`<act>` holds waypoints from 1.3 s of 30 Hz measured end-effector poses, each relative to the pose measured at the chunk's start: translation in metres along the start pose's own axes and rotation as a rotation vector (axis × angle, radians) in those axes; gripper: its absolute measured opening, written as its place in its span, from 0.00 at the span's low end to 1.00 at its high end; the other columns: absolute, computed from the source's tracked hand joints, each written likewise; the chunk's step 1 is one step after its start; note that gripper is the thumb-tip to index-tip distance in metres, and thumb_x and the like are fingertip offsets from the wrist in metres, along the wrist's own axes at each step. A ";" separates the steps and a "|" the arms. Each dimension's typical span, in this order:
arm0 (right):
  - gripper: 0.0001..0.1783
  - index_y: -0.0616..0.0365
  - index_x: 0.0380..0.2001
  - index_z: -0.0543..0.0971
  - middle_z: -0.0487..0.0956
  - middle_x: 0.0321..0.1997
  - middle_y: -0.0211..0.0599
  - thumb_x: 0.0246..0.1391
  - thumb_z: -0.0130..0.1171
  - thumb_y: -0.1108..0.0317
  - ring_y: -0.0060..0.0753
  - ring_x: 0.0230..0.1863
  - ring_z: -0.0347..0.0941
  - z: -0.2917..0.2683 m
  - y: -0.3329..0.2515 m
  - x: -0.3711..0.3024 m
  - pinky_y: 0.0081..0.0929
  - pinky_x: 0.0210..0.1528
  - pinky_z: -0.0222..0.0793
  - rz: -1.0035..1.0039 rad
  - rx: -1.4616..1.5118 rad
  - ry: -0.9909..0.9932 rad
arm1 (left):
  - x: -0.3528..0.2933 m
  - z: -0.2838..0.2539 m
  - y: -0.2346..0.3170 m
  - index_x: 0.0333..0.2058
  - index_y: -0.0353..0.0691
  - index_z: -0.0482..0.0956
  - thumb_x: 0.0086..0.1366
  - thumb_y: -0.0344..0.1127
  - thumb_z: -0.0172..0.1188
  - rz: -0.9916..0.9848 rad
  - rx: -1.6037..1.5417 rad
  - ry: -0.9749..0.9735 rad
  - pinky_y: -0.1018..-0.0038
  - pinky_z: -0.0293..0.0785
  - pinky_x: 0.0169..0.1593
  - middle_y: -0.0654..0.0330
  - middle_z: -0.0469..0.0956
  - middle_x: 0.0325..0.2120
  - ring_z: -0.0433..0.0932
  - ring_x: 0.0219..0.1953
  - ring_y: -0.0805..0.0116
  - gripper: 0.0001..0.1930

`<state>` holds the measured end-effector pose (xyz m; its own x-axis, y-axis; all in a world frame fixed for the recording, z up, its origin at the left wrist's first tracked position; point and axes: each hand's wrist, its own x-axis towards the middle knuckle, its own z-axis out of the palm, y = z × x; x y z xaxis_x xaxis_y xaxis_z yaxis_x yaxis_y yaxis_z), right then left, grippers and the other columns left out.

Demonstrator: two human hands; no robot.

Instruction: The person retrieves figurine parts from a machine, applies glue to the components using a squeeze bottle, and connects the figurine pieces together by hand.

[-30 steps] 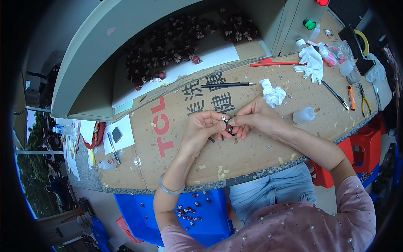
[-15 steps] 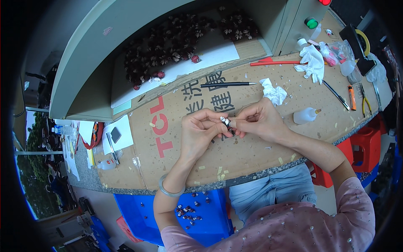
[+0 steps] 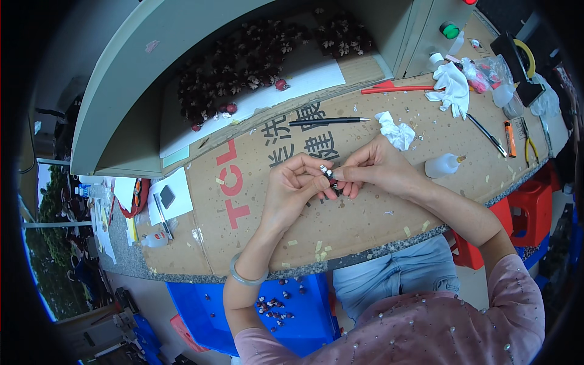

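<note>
A small dark figurine-like piece with a white top [image 3: 325, 170] is held over the cardboard in front of me. My left hand [image 3: 291, 190] grips it from the left, thumb and fingers closed around its lower part. From the right, my right hand [image 3: 378, 171] pinches at its side with thumb and forefinger; the other fingers curl beneath. Fingers cover much of the piece, and anything else in the right pinch is too small to make out.
Many similar dark red and white pieces [image 3: 243, 61] fill the grey booth beyond my hands. A black pen [image 3: 328, 121], crumpled tissue [image 3: 396, 132], squeeze bottle [image 3: 444, 165], white glove [image 3: 451, 88] and pliers [image 3: 530, 143] lie around. Below the table edge, a blue bin [image 3: 201, 313] holds more pieces.
The piece has turned slightly between my fingers, its white top now a little higher and further left. Both hands stay in nearly the same place.
</note>
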<state>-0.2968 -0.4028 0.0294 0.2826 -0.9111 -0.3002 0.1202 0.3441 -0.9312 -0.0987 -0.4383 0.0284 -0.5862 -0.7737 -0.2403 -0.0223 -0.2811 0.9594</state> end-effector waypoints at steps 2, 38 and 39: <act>0.10 0.70 0.25 0.81 0.79 0.20 0.41 0.50 0.61 0.70 0.23 0.21 0.76 0.000 0.000 0.000 0.16 0.25 0.74 0.026 0.034 -0.004 | 0.000 0.000 0.000 0.40 0.30 0.73 0.59 0.21 0.57 -0.010 -0.009 0.001 0.84 0.71 0.27 0.58 0.77 0.28 0.80 0.27 0.72 0.10; 0.18 0.58 0.38 0.82 0.77 0.33 0.36 0.38 0.67 0.77 0.21 0.34 0.74 0.015 0.007 -0.004 0.18 0.35 0.72 -0.581 -0.333 0.206 | -0.007 0.007 -0.002 0.34 0.31 0.71 0.54 0.16 0.61 0.211 -0.068 0.108 0.82 0.76 0.34 0.54 0.78 0.31 0.79 0.32 0.73 0.10; 0.18 0.58 0.38 0.82 0.77 0.33 0.36 0.38 0.67 0.77 0.21 0.34 0.74 0.014 0.008 -0.003 0.18 0.35 0.72 -0.581 -0.334 0.208 | -0.007 0.008 -0.002 0.34 0.31 0.71 0.54 0.16 0.61 0.211 -0.068 0.106 0.82 0.76 0.34 0.54 0.78 0.31 0.79 0.32 0.73 0.10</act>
<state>-0.2833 -0.3941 0.0253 0.0694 -0.9622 0.2634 -0.1111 -0.2698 -0.9565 -0.1014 -0.4280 0.0297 -0.4836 -0.8737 -0.0529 0.1483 -0.1414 0.9788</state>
